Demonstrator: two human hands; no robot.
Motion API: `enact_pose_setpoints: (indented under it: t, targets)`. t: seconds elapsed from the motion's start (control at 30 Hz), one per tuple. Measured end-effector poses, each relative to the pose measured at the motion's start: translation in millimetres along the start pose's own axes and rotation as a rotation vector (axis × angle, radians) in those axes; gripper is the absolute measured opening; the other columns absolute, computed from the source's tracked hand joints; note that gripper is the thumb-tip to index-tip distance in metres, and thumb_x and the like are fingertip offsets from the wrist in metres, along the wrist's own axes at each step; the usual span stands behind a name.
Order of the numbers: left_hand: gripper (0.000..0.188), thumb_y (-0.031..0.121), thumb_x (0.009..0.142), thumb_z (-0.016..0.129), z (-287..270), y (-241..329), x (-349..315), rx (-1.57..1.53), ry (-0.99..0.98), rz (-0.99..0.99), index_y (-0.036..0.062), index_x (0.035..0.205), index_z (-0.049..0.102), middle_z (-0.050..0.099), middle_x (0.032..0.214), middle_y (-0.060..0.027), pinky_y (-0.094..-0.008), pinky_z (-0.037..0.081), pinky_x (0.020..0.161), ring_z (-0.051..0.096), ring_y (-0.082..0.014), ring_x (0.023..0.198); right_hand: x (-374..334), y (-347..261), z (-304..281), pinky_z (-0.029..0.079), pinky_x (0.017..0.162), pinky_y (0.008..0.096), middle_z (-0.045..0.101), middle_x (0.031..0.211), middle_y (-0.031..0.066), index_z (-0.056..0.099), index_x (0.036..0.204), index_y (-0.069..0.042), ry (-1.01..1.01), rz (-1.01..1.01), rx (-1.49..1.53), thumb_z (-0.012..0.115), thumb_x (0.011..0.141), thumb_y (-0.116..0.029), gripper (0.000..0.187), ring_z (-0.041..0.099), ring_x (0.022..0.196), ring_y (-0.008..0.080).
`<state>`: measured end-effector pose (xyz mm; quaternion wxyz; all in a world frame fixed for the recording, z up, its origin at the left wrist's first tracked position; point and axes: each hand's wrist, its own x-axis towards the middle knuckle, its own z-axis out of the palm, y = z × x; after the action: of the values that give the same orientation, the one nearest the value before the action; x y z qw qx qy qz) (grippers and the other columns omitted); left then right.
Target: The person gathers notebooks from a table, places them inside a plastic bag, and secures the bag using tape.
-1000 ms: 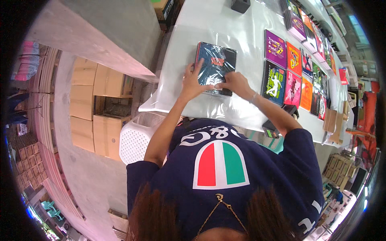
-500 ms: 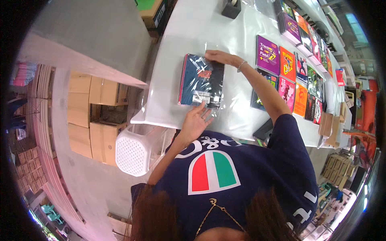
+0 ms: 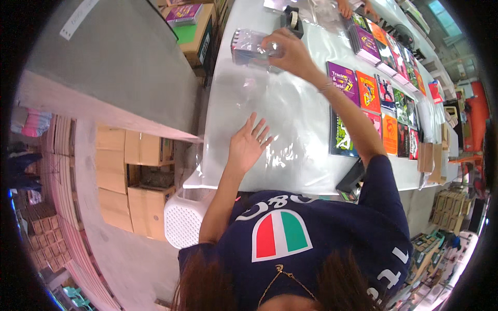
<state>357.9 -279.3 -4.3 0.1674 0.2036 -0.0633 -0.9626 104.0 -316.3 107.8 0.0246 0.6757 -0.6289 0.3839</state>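
Note:
At the far left part of the white table (image 3: 228, 103), my right hand (image 3: 293, 54) is closed on a stack of notebooks (image 3: 248, 45) in clear plastic wrap. The stack is tilted so its bound edge faces up, and its covers are mostly hidden. Nearer to me, my left hand (image 3: 250, 147) hovers over the table with palm up, fingers spread and nothing in them. A dark tape dispenser (image 3: 294, 22) with a roll of tape stands just beyond my right hand.
Notebooks with bright covers lie in rows on the right, a purple one (image 3: 342, 80) nearest; taller stacks (image 3: 365, 44) stand behind. Another person's hand (image 3: 345, 8) shows at the far edge. A grey pillar (image 3: 119, 62) and white stool (image 3: 184, 220) are on the left.
My right hand has carried the wrapped notebooks from in front of me to the far left of the table and tipped them up. My left hand has let go of them.

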Motion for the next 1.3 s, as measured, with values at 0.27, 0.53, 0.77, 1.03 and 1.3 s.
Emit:
enact_pose_setpoints:
  t: [0.27,0.53,0.77,1.03,1.3]
  targets:
    - [0.046,0.034,0.093,0.051,-28.9,-20.2,-9.7,-0.103,0.004,-0.168,0.0185,0.136,0.041,0.045,0.128,-0.0049,-0.0439,0.033,0.105,0.041,-0.0239,0.124,-12.4,69.7,92.9,0.016,0.112,0.0522,0.041,0.135,0.0058,0.055,0.115,-0.015,-0.03,-0.042,-0.441,0.055,0.079,0.005,0.041,0.03,0.135,0.0258]
    - [0.046,0.032,0.09,0.058,32.2,-112.2,158.0,0.805,-0.132,-0.133,0.0138,0.13,0.046,0.052,0.11,-0.0043,-0.0287,0.041,0.085,0.05,-0.0165,0.1,-163.2,70.5,-92.9,0.032,0.104,0.0442,0.043,0.133,0.0118,0.059,0.109,-0.011,-0.021,0.25,-0.62,0.062,0.08,-0.004,0.03,0.04,0.124,0.033]
    - [0.074,0.045,0.072,0.073,61.5,-189.7,359.5,2.165,0.215,0.667,-0.0041,0.121,0.05,0.058,0.116,-0.0231,-0.0446,0.046,0.088,0.056,-0.0392,0.105,-476.0,95.3,-274.5,0.043,0.089,0.0429,0.057,0.107,0.0159,0.06,0.1,-0.005,0.008,0.877,-0.472,0.065,0.077,-0.008,0.023,0.053,0.102,0.0347]
    - [0.041,0.019,0.067,0.067,84.4,-42.3,407.5,2.079,0.248,0.959,0.0017,0.103,0.059,0.065,0.086,-0.0173,-0.0389,0.051,0.071,0.063,-0.0279,0.077,-689.1,81.7,-337.5,0.049,0.074,0.0347,0.065,0.091,0.0127,0.064,0.091,-0.001,0.284,1.082,-0.262,0.06,0.081,-0.002,0.011,0.061,0.083,0.0295]
    - [0.026,-0.003,0.084,0.055,300.3,-349.1,191.5,1.68,-0.294,1.104,0.002,0.11,0.055,0.063,0.098,-0.0105,-0.0298,0.047,0.077,0.062,-0.0192,0.087,-776.6,39.7,-397.7,0.049,0.07,0.0318,0.065,0.09,0.0107,0.062,0.092,-0.001,0.391,1.236,-0.385,0.06,0.085,-0.003,0.008,0.062,0.081,0.0217]
